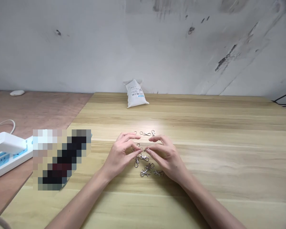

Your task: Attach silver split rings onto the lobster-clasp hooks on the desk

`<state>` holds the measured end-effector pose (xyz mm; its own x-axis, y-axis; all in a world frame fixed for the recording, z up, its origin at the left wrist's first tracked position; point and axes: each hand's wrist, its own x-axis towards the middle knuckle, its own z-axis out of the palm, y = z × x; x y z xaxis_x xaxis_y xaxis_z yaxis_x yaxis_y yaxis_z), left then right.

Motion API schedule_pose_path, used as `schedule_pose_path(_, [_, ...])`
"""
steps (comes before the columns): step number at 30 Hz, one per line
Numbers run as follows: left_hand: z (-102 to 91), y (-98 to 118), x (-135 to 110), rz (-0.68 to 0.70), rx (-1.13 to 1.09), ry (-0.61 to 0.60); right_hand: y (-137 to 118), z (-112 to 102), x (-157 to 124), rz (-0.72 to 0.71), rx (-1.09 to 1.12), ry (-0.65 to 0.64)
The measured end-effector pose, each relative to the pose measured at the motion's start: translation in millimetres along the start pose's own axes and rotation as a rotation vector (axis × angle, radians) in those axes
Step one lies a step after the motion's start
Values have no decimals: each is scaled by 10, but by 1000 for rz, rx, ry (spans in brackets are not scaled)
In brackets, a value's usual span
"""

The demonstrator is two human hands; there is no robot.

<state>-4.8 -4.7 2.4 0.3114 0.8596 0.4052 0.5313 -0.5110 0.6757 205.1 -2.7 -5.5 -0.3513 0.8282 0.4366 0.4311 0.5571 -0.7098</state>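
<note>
Thumb and forefinger of my left hand point(125, 149) pinch one side of a small metal key ring point(144, 150). From the other side, my right hand point(165, 154) grips the same ring between its fingertips. Just below the fingers lie silvery lobster clasps point(144, 157) with rings. Nearer to me is a small heap of several more clasps point(146, 171), close to the right palm. Beyond the fingertips, a loose ring point(141, 133) lies beside a clasp point(147, 134), and another clasp point(153, 133) is to its right. Part of the ring is hidden by my fingers.
A white plastic packet point(135, 93) with a printed label stands at the back by the wall. On the left are a white power strip point(11, 159) with a plugged-in adapter point(9, 142) and a blurred-out dark object point(64, 159). The wooden table point(216, 133) extends to the right.
</note>
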Motion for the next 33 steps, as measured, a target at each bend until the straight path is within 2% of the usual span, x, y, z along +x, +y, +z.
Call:
schedule_pose_path(7, [4,24,-1,35,-12,-30,4,1,2,29,24,18])
schedule_pose_path(11, [3,8,-3,32,-15,-85,-3,6,8,59,23,30])
schedule_pose_path(15, [-6,22,-8,23,-39,-116,40,25,-4,89,-56,41])
schedule_pose_path(19, [-18,85,-13,-50,-91,-91,18,23,-22,48,-146,44])
schedule_pose_path(24, [-20,133,-14,-127,-159,-46,-106,30,-31,-69,-123,-79])
schedule_pose_path(33, [29,152,-21,-80,-102,25,-72,106,-69,-110,-145,-64])
